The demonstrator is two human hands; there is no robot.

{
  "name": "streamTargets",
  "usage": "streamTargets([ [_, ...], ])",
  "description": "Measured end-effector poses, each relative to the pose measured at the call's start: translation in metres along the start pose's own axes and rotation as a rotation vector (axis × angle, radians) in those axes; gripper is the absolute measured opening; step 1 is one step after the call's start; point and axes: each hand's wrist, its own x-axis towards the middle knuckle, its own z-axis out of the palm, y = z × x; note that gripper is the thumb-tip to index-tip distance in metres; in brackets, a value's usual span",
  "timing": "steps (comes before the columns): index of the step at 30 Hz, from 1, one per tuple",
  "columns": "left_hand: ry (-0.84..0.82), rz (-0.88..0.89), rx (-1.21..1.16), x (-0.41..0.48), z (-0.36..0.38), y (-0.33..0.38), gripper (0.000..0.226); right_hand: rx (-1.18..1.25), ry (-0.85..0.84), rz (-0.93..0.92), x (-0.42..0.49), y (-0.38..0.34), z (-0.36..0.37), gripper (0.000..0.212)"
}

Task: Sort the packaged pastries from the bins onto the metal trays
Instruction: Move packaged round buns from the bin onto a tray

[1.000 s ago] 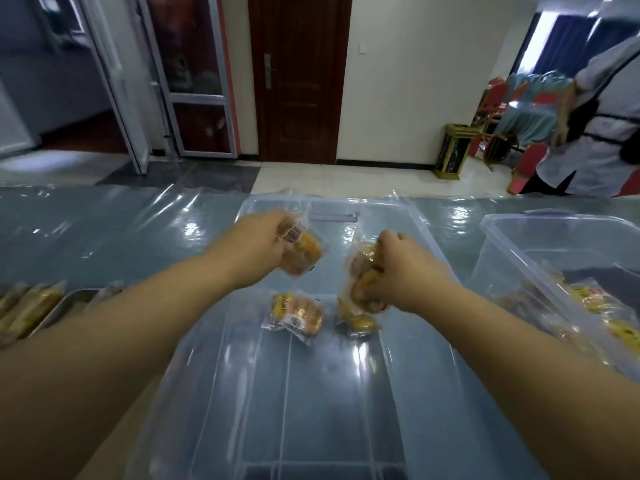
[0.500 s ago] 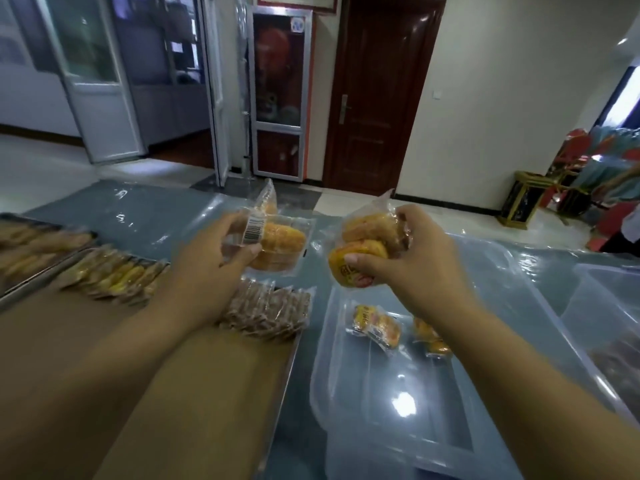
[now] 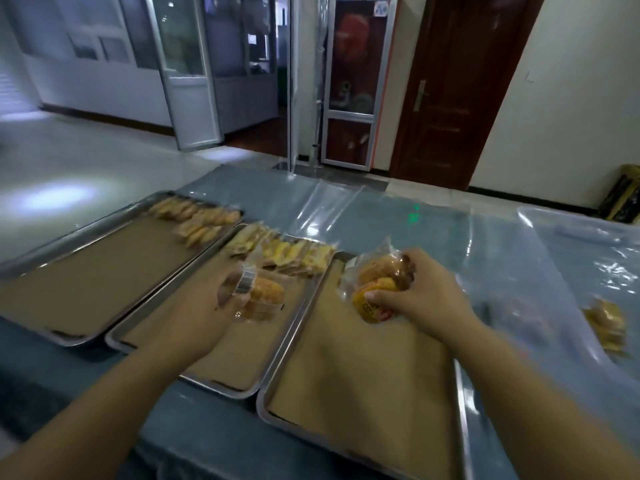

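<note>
Three metal trays lined with brown paper lie side by side: a left tray (image 3: 41, 327), a middle tray (image 3: 221, 389) and a right tray (image 3: 277, 420). My left hand (image 3: 197, 317) holds a clear-wrapped golden pastry pack (image 3: 263, 296) with a barcode label above the middle tray. My right hand (image 3: 426, 299) grips a bundle of orange pastry packs (image 3: 377, 285) over the far end of the right tray. Rows of wrapped pastries (image 3: 197, 220) sit at the far end of the left tray, and yellow packs (image 3: 291, 254) at the far end of the middle tray.
A clear plastic bin (image 3: 540, 230) stands at the right with a pastry pack (image 3: 606, 323) inside. The table (image 3: 381, 209) has a blue cover under clear plastic sheet. A dark wooden door (image 3: 460, 88) and glass doors stand beyond.
My view has swung left from the bin to the trays. Both hands, each still holding pastry packs, have moved lower and now hover over the middle and right trays.
</note>
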Motion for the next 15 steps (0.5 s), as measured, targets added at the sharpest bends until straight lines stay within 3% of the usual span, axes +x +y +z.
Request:
streamTargets([
  [6, -0.009, -0.149, 0.052, 0.001, -0.046, -0.071, 0.028, 0.075, -0.098, 0.043, 0.017, -0.028, 0.086, 0.055],
  [15, 0.012, -0.246, -0.083, 0.078, -0.108, -0.158, 0.026, 0.189, -0.028, 0.135, 0.081, -0.059, 0.213, 0.059],
])
